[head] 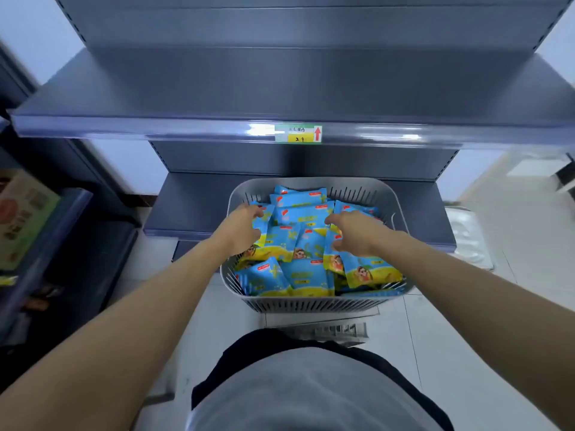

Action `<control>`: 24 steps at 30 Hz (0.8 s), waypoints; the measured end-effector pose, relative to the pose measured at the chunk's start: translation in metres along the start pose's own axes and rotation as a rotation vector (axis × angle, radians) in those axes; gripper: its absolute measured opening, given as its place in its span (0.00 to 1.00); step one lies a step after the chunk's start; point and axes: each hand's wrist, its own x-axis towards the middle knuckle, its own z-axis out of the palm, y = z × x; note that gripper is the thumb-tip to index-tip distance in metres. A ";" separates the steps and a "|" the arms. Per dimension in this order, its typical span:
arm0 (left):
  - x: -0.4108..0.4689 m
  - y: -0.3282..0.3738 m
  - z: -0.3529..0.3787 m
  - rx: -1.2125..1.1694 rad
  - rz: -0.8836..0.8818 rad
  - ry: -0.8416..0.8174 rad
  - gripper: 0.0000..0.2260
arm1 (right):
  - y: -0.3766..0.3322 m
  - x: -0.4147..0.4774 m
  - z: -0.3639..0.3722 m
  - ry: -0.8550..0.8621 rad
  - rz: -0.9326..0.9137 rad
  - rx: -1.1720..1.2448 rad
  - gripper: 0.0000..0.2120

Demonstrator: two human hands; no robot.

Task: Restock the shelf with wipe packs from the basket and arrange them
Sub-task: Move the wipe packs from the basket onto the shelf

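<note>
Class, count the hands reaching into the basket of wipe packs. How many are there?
2. The left hand is over the wipe packs by the left wall of the basket; the right hand is over packs right of centre.

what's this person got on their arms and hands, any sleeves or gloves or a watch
No glove or watch shows on the left grip or the right grip. The left forearm and right forearm are bare, with no sleeve in view. Below them is a grey garment with a dark edge.

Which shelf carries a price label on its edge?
The upper shelf: its front rail holds a green-and-yellow label; the lower shelf shows none on its visible rail.
</note>
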 end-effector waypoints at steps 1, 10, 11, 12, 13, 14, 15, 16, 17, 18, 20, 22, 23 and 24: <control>0.001 -0.002 0.000 0.009 -0.024 0.000 0.20 | -0.001 0.001 0.001 -0.015 0.007 0.006 0.28; 0.025 -0.002 -0.007 0.231 0.028 -0.119 0.27 | 0.001 0.031 0.004 0.001 0.029 0.034 0.30; 0.028 -0.002 -0.007 0.267 0.043 -0.146 0.28 | 0.001 0.035 0.004 0.009 0.030 0.043 0.31; 0.032 -0.002 -0.008 0.311 0.055 -0.172 0.28 | 0.001 0.039 0.004 0.013 0.031 0.047 0.31; 0.035 -0.003 -0.008 0.356 0.063 -0.193 0.29 | 0.001 0.043 0.005 0.021 0.030 0.044 0.31; 0.039 -0.005 -0.008 0.396 0.069 -0.212 0.30 | 0.001 0.048 0.006 0.027 0.032 0.041 0.31; 0.042 -0.006 -0.009 0.438 0.075 -0.228 0.30 | 0.000 0.052 0.008 0.034 0.035 0.045 0.31; 0.045 -0.007 -0.008 0.488 0.087 -0.241 0.30 | -0.001 0.056 0.009 0.031 0.042 0.056 0.31; 0.048 -0.008 -0.008 0.546 0.105 -0.249 0.29 | -0.001 0.060 0.011 0.022 0.052 0.067 0.31; 0.051 -0.008 -0.007 0.608 0.129 -0.251 0.28 | -0.001 0.064 0.012 0.006 0.061 0.074 0.30; 0.057 -0.008 -0.008 0.720 0.186 -0.253 0.22 | 0.000 0.071 0.013 -0.007 0.083 0.070 0.29; 0.064 -0.009 -0.015 0.764 0.234 -0.271 0.13 | 0.001 0.076 0.012 0.017 0.120 0.053 0.27; 0.067 -0.010 -0.020 0.746 0.248 -0.287 0.10 | 0.001 0.078 0.011 0.029 0.142 0.043 0.25; 0.069 -0.010 -0.025 0.705 0.257 -0.310 0.09 | 0.000 0.079 0.010 0.039 0.163 0.036 0.24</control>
